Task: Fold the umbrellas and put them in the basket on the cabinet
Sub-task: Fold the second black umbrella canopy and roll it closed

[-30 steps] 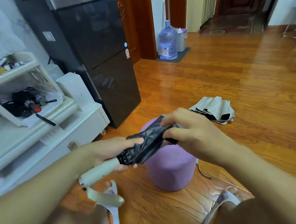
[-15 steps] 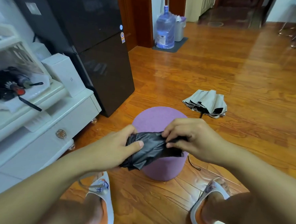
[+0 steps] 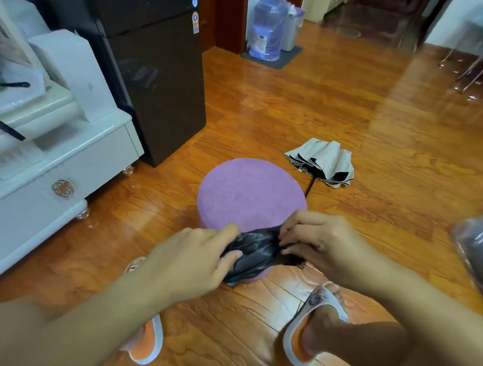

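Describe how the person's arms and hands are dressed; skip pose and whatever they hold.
Both forearms are bare, with no sleeves in view. The left hand and right hand show no gloves, rings, watches or bracelets.

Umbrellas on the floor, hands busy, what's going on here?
A person is bundling up a black umbrella over a purple stool. The left hand grips one end while the right hand pinches the fabric. A beige umbrella lies half-collapsed on the wooden floor, not yet folded.
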### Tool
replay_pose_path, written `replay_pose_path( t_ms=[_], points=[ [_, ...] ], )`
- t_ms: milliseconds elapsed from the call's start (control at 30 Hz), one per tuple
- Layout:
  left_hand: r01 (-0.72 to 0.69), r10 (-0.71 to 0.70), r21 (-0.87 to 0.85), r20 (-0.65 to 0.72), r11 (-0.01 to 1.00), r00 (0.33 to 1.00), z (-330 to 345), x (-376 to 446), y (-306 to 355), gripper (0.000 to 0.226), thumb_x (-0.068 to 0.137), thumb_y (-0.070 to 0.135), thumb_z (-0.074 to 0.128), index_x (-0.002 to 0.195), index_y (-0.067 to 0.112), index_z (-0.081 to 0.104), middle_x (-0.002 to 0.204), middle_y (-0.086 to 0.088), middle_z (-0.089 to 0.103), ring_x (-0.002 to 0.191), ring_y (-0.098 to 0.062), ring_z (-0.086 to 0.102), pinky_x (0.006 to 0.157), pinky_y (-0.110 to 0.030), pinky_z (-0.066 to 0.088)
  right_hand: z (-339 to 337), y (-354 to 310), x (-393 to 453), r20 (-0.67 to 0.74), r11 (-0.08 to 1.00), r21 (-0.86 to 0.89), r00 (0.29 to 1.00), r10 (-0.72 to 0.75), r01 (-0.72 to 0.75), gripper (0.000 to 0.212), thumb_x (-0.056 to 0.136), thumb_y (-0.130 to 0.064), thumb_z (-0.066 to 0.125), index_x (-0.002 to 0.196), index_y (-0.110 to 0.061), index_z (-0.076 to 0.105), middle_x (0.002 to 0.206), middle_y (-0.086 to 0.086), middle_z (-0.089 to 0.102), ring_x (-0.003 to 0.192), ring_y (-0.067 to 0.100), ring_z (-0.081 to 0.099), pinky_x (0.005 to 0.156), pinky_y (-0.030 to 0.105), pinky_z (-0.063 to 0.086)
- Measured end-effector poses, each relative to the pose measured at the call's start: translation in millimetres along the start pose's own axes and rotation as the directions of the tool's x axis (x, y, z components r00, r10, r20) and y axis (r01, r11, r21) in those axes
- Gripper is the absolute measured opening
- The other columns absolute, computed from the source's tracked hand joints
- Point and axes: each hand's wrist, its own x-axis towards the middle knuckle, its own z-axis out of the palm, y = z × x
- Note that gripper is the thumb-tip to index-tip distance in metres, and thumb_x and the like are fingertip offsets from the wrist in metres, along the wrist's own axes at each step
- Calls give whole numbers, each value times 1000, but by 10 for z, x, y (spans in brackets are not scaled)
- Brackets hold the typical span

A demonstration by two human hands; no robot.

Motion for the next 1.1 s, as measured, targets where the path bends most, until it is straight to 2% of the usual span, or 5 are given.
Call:
replay_pose_path(
  t_ms=[333, 600, 833, 1000, 1100],
  points=[
    [-162, 185, 205, -99, 965, 978, 61, 12, -66, 19, 102, 40, 40, 103, 24, 50, 73, 2, 61, 55, -33, 62, 41, -41, 47, 5, 48, 92, 24, 995, -32, 995, 95, -94, 14, 94, -23, 65, 93, -11, 71, 94, -4, 69, 88, 11, 68, 75, 34, 55],
    [-70, 83, 71, -194, 995, 978, -9, -47, -153, 22, 102, 42, 39, 106, 25, 53, 73, 4, 61, 61, -30, 63, 46, -41, 48, -175, 5, 9, -70, 987, -157, 997, 33, -44, 23, 97, -29, 58, 90, -10, 69, 101, -3, 72, 91, 15, 69, 79, 32, 55],
    [-189, 223, 290, -91, 938, 970, 39, -91, -132, 24, 102, 37, 43, 102, 20, 61, 71, 2, 57, 49, -28, 56, 38, -35, 42, -56, -90, 77, 237, 929, -369, 969, 74, 19, 32, 107, -41, 32, 102, -20, 55, 91, -6, 58, 61, 24, 54, 52, 40, 45],
    [-220, 256, 330, -68, 918, 964, 87, -137, -122, 23, 105, 34, 46, 103, 17, 61, 73, -1, 53, 48, -27, 53, 37, -36, 42, -18, -20, 132, 258, 963, -253, 953, 160, -94, 33, 98, -47, 37, 92, -21, 56, 82, -8, 57, 63, 18, 51, 53, 42, 45],
    [-223, 258, 312, -75, 923, 963, 74, -143, -128, 22, 105, 33, 47, 103, 16, 61, 73, -1, 52, 47, -27, 51, 37, -37, 42, -37, -50, 177, 250, 956, -292, 963, 101, -25, 29, 99, -41, 47, 89, -17, 60, 88, -6, 59, 71, 21, 54, 57, 42, 48]
  ],
)
